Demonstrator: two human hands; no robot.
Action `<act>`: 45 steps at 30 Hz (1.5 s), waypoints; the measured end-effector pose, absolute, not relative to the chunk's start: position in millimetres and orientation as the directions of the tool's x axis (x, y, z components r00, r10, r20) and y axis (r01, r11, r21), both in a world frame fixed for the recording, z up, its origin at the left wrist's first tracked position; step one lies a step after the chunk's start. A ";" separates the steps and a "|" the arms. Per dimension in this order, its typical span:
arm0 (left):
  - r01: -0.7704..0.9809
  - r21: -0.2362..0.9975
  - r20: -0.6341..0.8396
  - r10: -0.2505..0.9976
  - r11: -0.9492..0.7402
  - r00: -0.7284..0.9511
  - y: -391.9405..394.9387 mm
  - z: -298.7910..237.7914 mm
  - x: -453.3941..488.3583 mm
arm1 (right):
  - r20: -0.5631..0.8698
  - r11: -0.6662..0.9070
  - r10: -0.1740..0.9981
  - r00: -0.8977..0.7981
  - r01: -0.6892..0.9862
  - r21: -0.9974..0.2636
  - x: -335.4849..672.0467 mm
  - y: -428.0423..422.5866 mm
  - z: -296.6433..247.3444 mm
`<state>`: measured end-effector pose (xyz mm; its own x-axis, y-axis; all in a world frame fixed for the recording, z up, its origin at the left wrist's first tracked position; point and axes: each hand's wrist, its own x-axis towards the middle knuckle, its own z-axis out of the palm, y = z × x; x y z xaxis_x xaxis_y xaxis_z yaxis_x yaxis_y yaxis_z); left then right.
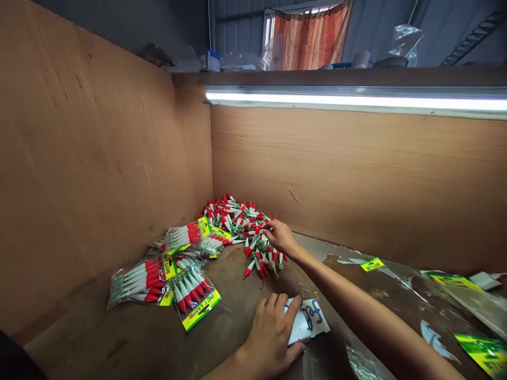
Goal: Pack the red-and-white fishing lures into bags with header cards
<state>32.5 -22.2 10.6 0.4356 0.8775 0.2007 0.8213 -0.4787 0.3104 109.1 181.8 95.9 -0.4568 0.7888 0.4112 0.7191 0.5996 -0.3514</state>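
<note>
My left hand [273, 331] is closed around a white piece of card or foam [315, 318] with blue handwriting, low over the bench. Reaching across to the far side, my right hand [280, 236] pinches at the edge of a heap of red-and-white fishing lures [229, 215] with green tinsel tails. A lure seems to be between its fingertips, though they partly hide it. Several loose lures [261, 262] lie just below that hand. To the left are clear packs of lures [144, 277] with yellow-green header cards; one pack [196, 290] lies nearest me.
Plywood walls rise at the left [99, 158] and back [356, 174], under a lit tube lamp [356, 101]. On the right lie flat clear bags with yellow-green headers [481, 351] [372, 264] and torn white scraps [435, 338]. A shelf above holds a blue-and-white tub [210, 61].
</note>
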 end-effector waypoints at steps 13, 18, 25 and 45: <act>0.784 0.326 0.199 0.849 -0.528 0.489 -20.8 16.3 27.4 | 0.220 0.573 0.817 -0.532 0.713 -0.404 46.0 258.6 120.9; 0.769 0.321 0.204 0.833 -0.553 0.514 -21.3 17.1 25.4 | 0.238 0.559 0.820 -0.521 0.635 -0.534 71.9 264.1 153.0; 0.758 0.336 0.215 0.829 -0.558 0.516 -18.2 7.0 25.8 | 0.191 0.526 0.792 -0.580 0.488 -0.697 177.8 223.6 192.6; 0.808 0.361 0.528 0.816 -0.466 0.235 15.2 21.7 13.8 | -0.218 -0.362 0.852 -0.475 -0.233 -0.903 297.2 64.9 15.2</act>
<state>13.8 15.2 21.7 0.2353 0.8162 0.5276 0.8078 -0.4661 0.3608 297.2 64.9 15.2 -0.4754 0.8522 -0.2185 -0.2332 -0.3615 -0.9027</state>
